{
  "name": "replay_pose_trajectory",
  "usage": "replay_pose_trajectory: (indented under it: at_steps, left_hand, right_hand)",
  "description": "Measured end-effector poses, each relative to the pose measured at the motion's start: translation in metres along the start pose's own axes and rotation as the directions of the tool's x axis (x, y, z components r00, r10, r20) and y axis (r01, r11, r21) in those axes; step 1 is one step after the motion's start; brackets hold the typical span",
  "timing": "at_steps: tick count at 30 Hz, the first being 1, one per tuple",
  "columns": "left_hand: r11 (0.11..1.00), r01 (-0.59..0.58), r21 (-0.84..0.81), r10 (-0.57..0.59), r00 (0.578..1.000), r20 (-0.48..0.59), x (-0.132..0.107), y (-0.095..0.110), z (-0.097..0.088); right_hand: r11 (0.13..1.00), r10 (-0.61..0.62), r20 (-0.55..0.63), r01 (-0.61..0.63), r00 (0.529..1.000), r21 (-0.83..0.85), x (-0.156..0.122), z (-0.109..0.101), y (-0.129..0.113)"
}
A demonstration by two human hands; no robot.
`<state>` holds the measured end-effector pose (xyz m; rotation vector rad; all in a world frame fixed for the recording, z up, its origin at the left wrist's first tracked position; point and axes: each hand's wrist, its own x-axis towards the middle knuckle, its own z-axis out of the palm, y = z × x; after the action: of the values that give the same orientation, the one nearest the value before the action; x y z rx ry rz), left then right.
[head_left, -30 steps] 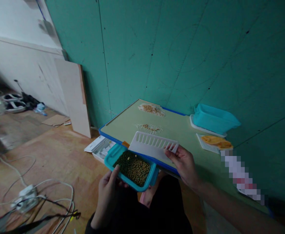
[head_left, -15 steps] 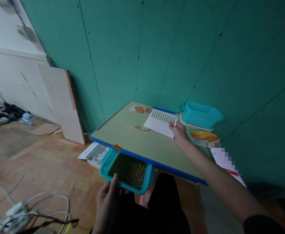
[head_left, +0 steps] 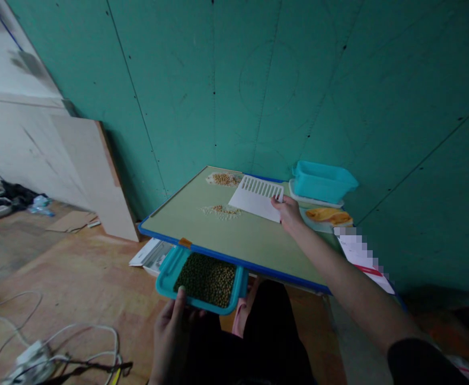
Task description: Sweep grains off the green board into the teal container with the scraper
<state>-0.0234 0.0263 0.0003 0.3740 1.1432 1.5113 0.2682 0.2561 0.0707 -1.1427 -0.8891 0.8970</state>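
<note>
My left hand (head_left: 175,321) grips the near rim of a turquoise plastic container (head_left: 163,286), thumb on top, just below the table's front edge. Dark green beans (head_left: 196,275) and tan beans (head_left: 221,286) lie inside it. My right hand (head_left: 288,211) pinches the right edge of a white slotted plastic scraper (head_left: 254,202), which lies low over the table (head_left: 202,232). Left of the scraper are a pile of tan beans (head_left: 224,179) and a smaller scatter of pale grains with some tan beans (head_left: 220,212).
A second turquoise container (head_left: 325,183) stands on a white lid at the table's right, by an orange-yellow cloth (head_left: 328,216) and a white paper (head_left: 362,256). Behind is a green wall (head_left: 234,80). A power strip (head_left: 32,361) with cables lies on the floor.
The view has shifted slightly, so the table and both hands sit a little further left. Both hands keep their holds; the scraper stays in the same place on the table.
</note>
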Motion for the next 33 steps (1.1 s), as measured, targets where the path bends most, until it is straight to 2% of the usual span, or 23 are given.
replay_pose_trajectory:
  at_steps: [4, 16, 22, 27, 33]
  left_hand:
    - [1.0, -0.004, 0.022, 0.005, 1.0, -0.022, 0.0, -0.001, 0.0]
    - [0.998, -0.042, 0.037, 0.044, 0.998, -0.047, 0.003, -0.002, -0.001]
    - [1.0, -0.006, -0.006, 0.006, 1.0, -0.03, 0.003, -0.002, 0.001]
    - [1.0, -0.014, 0.014, 0.014, 0.999, -0.047, 0.0, 0.0, 0.002]
    - [1.0, 0.006, -0.02, -0.006, 1.0, -0.029, 0.002, -0.003, -0.003]
  right_hand:
    - [1.0, -0.02, -0.015, 0.02, 1.0, 0.005, 0.005, -0.002, 0.002]
    - [0.998, 0.051, 0.059, -0.048, 0.997, -0.047, -0.001, -0.001, -0.001]
    - [0.999, 0.039, 0.018, -0.039, 0.999, -0.003, 0.001, -0.001, 0.0]
    - [0.997, 0.044, 0.037, -0.042, 0.998, -0.063, -0.002, 0.0, -0.001]
    - [0.998, 0.054, 0.076, -0.051, 0.996, -0.041, -0.005, 0.001, -0.004]
